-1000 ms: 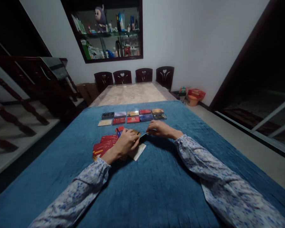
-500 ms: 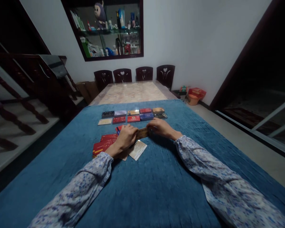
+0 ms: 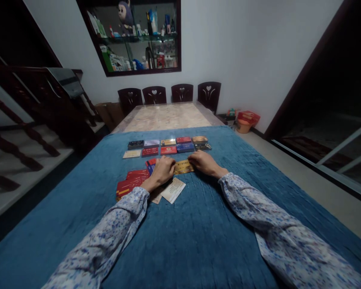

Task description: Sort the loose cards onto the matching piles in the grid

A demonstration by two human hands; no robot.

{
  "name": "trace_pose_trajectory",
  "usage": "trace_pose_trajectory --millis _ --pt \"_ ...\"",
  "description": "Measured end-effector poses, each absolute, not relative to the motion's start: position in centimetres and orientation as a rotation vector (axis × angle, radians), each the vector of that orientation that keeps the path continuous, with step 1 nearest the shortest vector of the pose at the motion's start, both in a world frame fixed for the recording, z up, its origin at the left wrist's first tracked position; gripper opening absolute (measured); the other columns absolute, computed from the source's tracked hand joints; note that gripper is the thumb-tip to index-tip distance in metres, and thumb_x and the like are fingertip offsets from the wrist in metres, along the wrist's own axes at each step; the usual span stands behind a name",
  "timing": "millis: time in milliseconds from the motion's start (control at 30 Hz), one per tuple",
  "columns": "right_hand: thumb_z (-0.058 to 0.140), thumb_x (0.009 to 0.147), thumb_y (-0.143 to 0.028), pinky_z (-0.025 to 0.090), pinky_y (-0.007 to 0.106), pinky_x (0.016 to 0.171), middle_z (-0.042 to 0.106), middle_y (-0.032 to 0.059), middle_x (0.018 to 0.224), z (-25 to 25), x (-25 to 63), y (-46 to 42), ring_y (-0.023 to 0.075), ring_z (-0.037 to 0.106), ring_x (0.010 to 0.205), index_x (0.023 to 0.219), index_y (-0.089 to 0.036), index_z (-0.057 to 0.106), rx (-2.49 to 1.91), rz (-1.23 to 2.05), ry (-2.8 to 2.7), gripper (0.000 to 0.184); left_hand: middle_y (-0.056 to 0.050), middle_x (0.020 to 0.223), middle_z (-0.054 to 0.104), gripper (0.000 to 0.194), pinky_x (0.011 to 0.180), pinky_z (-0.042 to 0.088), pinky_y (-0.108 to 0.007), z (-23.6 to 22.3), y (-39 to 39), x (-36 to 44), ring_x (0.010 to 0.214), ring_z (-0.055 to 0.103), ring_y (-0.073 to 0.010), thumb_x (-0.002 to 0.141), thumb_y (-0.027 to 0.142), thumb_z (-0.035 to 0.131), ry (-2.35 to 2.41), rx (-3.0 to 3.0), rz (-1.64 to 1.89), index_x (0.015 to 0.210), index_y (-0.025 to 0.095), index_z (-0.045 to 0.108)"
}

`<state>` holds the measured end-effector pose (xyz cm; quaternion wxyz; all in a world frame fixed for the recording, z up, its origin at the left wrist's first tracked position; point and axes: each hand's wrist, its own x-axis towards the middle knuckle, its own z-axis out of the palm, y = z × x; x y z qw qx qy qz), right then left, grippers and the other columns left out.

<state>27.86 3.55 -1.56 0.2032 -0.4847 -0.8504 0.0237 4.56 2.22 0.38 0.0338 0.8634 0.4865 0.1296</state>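
Observation:
A gold card [image 3: 184,166] with dark lettering is held between my two hands, its printed face turned up toward me. My left hand [image 3: 162,171] is closed at the card's left edge, fingers curled. At the right edge, my right hand [image 3: 205,163] pinches the upper corner. Under and beside my left wrist lie loose red cards [image 3: 132,183], a blue and red card [image 3: 151,165] and a cream card [image 3: 173,190] with small print. Beyond my hands, several small stacks stand in two rows, among them a blue stack [image 3: 185,147] and a black-and-gold stack [image 3: 202,146].
A blue cloth [image 3: 180,241] covers the near part of the table, with the bare marbled tabletop [image 3: 171,116] beyond it. Dark wooden chairs [image 3: 182,93] stand at the far end. An orange bucket [image 3: 243,126] sits on the floor at right, a stair railing [image 3: 21,156] at left.
The gold card has tilted from nearly edge-on to showing its printed face. My hands have stayed close to where they were, the left forearm shifting slightly right.

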Motion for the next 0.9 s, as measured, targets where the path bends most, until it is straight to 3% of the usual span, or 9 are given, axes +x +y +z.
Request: trace_pose_trajectory --millis 333,467,567,700,900 --pt "0.06 0.094 -0.02 0.044 0.029 0.081 0.075 0.012 0.102 -0.9 28.4 3.4 0.0224 0.064 0.095 0.113 -0.016 0.077 -1.436 0.196 -2.453 0.025 -0.013 0.115 0.066 0.023 0.095 0.039 -0.047 0.0 2.4 4.2 0.114 0.057 -0.0299 0.099 0.024 0.051 1.473 2.667 0.308 0.104 0.018 0.072" --pt "0.064 0.093 -0.03 0.044 0.029 0.08 0.072 0.0104 0.099 -0.4 28.9 3.4 0.0213 0.063 0.089 0.108 -0.016 0.078 -1.343 0.281 -2.512 0.024 -0.013 0.113 0.065 0.026 0.096 0.039 -0.048 0.8 2.2 3.8 0.114 0.057 -0.0308 0.1 0.03 0.049 1.424 2.697 0.214 0.1 0.017 0.072" --pt "0.073 0.087 -0.042 0.045 0.031 0.083 0.069 0.0105 0.101 -0.2 29.5 3.6 0.0234 0.061 0.092 0.11 -0.016 0.077 -1.29 0.35 -2.572 0.034 -0.013 0.116 0.064 0.025 0.096 0.039 -0.048 1.3 2.0 3.5 0.116 0.056 -0.0313 0.097 0.035 0.054 1.393 2.71 0.157 0.1 0.017 0.072" --pt "0.082 0.077 -0.044 0.047 0.035 0.089 0.067 0.0122 0.111 -0.3 30.1 4.0 0.0271 0.06 0.101 0.125 -0.015 0.073 -1.313 0.403 -2.607 0.056 -0.012 0.118 0.061 0.03 0.095 0.04 -0.047 1.8 2.0 3.3 0.114 0.055 -0.0315 0.093 0.045 0.061 1.335 2.701 0.105 0.099 0.018 0.071" --pt "0.083 0.076 -0.043 0.047 0.037 0.091 0.067 0.0116 0.111 -0.6 30.2 4.1 0.0277 0.06 0.103 0.125 -0.017 0.073 -1.306 0.412 -2.603 0.056 -0.011 0.117 0.06 0.031 0.096 0.04 -0.047 1.9 2.1 3.3 0.114 0.054 -0.032 0.089 0.047 0.064 1.331 2.694 0.1 0.098 0.018 0.072"
